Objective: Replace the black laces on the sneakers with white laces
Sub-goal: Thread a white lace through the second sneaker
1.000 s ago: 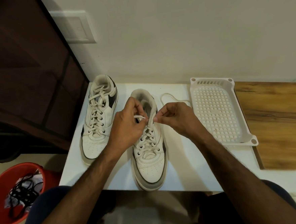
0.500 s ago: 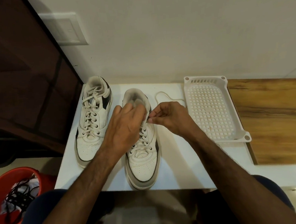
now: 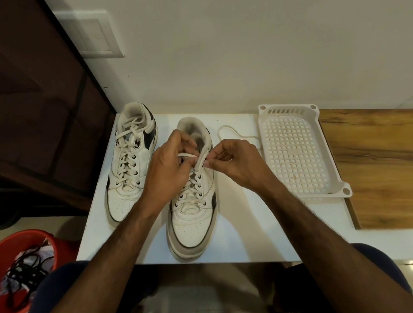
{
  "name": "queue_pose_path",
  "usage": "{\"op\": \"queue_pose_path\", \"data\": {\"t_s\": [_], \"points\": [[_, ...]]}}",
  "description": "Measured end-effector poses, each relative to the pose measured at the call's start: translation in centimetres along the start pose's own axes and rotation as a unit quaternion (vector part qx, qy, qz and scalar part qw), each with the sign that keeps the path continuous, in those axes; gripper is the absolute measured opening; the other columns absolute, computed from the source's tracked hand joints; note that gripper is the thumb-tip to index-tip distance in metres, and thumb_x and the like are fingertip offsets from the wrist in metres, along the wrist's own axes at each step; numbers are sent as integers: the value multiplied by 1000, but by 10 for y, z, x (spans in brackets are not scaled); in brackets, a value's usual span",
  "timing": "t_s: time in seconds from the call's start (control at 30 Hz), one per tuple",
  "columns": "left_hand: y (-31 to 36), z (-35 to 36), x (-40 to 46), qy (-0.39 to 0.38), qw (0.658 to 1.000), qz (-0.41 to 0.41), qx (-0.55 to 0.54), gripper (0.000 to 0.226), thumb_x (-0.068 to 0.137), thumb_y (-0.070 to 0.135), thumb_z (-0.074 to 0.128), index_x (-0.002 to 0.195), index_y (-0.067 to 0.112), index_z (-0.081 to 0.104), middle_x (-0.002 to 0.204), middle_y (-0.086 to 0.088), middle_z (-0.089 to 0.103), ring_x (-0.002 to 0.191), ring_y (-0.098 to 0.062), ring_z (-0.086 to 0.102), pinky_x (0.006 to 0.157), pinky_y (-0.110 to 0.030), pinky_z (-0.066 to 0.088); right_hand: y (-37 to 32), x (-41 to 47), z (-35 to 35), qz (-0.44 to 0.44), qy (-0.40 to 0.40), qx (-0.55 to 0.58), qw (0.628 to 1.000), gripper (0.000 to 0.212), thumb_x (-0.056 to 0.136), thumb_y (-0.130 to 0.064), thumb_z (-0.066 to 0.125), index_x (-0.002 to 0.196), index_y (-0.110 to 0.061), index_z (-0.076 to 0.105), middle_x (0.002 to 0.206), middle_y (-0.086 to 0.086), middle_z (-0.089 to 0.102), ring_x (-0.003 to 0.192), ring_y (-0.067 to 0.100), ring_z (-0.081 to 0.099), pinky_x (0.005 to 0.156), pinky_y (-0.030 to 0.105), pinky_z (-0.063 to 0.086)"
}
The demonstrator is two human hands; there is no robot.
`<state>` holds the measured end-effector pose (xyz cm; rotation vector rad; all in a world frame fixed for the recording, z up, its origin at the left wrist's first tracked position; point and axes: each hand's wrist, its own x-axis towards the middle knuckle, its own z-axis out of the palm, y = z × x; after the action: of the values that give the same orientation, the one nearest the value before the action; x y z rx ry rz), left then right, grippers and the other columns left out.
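Head view: two sneakers on a white table (image 3: 242, 227); left hand (image 3: 167, 173) and right hand (image 3: 235, 164) each pinch the white lace (image 3: 187, 155) over the right sneaker (image 3: 193, 220); left sneaker (image 3: 130, 166) beside it, already laced white; black laces (image 3: 25, 271) lie in a red bucket (image 3: 1, 246).

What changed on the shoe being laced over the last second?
The left hand, flat over the tongue half a second ago, has lifted and pinches the white lace again. The right hand keeps pinching by the top eyelet. Both sneakers and the basket stayed put.

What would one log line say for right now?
left hand: pinches white lace | right hand: pinches lace | right sneaker: nearly laced
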<state>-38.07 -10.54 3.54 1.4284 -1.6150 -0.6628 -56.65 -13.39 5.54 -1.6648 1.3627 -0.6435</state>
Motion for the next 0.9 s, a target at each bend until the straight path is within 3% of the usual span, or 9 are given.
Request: {"op": "queue_pose_path", "data": {"t_s": [0.07,0.2,0.33,0.4,0.5,0.57,0.7,0.8,0.9], "points": [[-1,-4,-1,-24,1000,15,0,35,88,8,74,115,23,58,96,16,70,99,-7,67,85,-23,51,-1,0,1,-6,-2,-15,1000,8,84,-24,81,85,-19,75,81,-9,75,76,0,66,69,8,46],[-8,-8,-4,-73,985,64,142,50,84,53,76,130,44,59,116,25,66,100,-7,46,93,-42,37,-2,1,2,-17,-20,-28,999,9,90,-15,71,84,-21,70,82,-13,71,79,0,64,69,9,43],[-12,-3,-1,-60,988,58,130,49,78,51,82,123,49,62,110,33,62,97,-5,43,92,-42,34,-5,3,-5,-63,-28,-176,982,7,97,-20,63,92,-24,61,95,-10,67,92,14,62,90,40,47],[-15,-4,0,-60,990,46,118,52,75,44,86,121,50,62,107,36,60,99,-5,45,94,-42,33,-3,3,-22,-68,-4,-185,980,6,99,-19,60,93,-19,59,99,-5,68,95,19,62,91,44,46],[-16,-5,0,-63,991,34,112,57,71,43,88,119,54,60,109,35,61,98,3,44,96,-41,31,0,-1,-56,-17,30,52,998,9,102,-12,54,94,-12,56,102,-2,73,101,16,67,85,32,45],[-16,-5,0,-65,991,31,111,58,70,43,89,119,54,61,113,33,62,97,10,40,99,-42,32,-4,-4,-62,-6,50,229,972,14,106,-11,47,92,-15,50,103,1,75,101,15,70,82,30,43],[-16,-5,0,-60,994,15,85,59,67,37,93,118,46,66,107,44,56,97,10,41,101,-46,39,-16,2,-19,49,55,424,903,14,107,-9,41,95,-14,46,64,-3,61,62,12,60,69,29,43],[-17,-6,2,-61,995,25,81,58,67,42,91,120,41,68,107,38,60,95,-1,44,93,-49,46,-16,2,1,77,-2,149,986,17,104,-35,53,100,-18,53,78,-11,62,68,4,58,69,27,42],[-20,-6,3,-66,994,41,82,59,68,57,84,122,41,68,106,32,64,96,-11,48,88,-48,49,-12,2,5,24,-52,-61,997,17,97,-36,65,100,-21,59,100,-4,70,93,12,66,79,31,53]]}}
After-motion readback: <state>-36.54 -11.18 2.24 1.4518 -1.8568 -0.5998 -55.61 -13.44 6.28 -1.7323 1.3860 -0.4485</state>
